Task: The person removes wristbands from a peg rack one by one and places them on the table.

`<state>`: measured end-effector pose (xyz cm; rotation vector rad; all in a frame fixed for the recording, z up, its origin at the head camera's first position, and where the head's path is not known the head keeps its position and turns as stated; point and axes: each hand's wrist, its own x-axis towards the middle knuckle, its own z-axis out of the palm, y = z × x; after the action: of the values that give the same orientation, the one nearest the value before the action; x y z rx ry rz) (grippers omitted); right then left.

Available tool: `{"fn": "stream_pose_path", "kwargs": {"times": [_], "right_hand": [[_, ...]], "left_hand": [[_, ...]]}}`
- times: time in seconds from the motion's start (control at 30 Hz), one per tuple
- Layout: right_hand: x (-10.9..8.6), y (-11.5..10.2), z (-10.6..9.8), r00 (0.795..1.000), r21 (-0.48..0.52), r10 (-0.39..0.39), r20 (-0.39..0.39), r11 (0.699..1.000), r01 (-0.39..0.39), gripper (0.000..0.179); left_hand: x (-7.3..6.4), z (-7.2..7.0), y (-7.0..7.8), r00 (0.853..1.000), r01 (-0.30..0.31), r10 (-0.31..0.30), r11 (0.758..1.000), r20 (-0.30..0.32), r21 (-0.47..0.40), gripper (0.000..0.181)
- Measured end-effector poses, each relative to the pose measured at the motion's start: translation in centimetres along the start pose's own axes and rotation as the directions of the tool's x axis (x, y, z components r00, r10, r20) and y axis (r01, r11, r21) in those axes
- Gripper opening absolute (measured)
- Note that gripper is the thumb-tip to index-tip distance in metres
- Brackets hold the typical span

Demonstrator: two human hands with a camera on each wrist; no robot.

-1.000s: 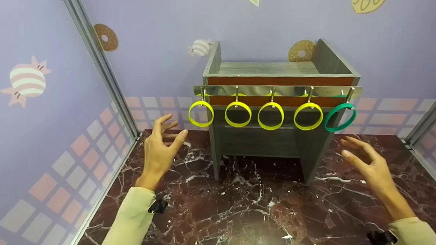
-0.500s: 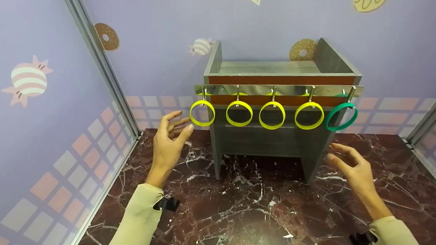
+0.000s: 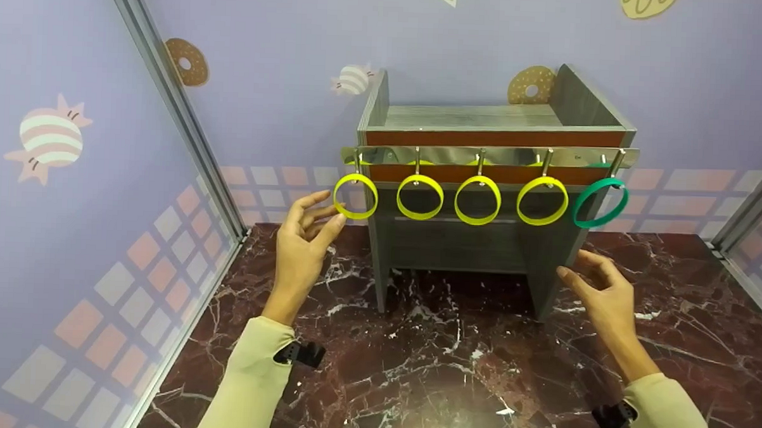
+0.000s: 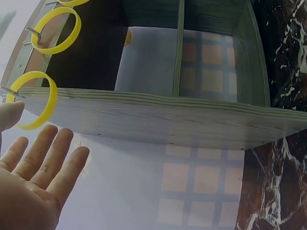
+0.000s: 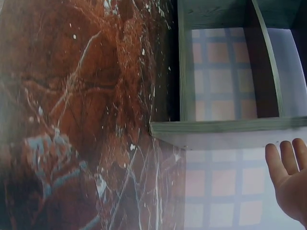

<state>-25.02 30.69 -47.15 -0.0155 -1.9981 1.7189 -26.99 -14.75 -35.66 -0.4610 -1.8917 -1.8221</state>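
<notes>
Several yellow rings and one green ring (image 3: 588, 225) hang on the hooks of a metal strip (image 3: 510, 156) across a grey wooden shelf (image 3: 467, 117). My left hand (image 3: 303, 252) is at the leftmost yellow ring (image 3: 356, 217), its thumb and spread fingers about the ring's left edge. In the left wrist view that ring (image 4: 52, 103) hangs on its hook, the thumb (image 4: 10, 115) overlapping its near side and the fingers extended below. Lower right, my right hand (image 3: 609, 304) is beside the shelf's right side panel (image 3: 547, 277), fingers loosely bent and holding nothing.
A dark red marbled tabletop (image 3: 426, 374) carries the shelf. Patterned purple walls (image 3: 283, 109) rise behind and at the sides, with a metal corner post (image 3: 175, 105) on the left. The hooks jut forward from the strip.
My left hand has moved right and slightly up to the leftmost yellow ring. My right hand has moved left to the shelf's side panel. The rings stay on their hooks.
</notes>
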Motion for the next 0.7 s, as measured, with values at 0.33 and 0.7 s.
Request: {"fn": "stream_pose_path", "kwargs": {"times": [0.33,0.7], "right_hand": [[0.0,0.5,1.3,0.996,0.026,-0.024,-0.090,0.999,0.026,0.038],[-0.1,1.0,1.9,0.981,-0.032,-0.127,-0.149,0.992,0.124,0.028]], "left_hand": [[0.3,0.8,0.1,1.000,0.006,-0.006,0.995,-0.006,-0.101,0.039],[0.6,1.6,0.2,0.998,-0.011,0.001,0.990,-0.067,-0.140,0.030]]}}
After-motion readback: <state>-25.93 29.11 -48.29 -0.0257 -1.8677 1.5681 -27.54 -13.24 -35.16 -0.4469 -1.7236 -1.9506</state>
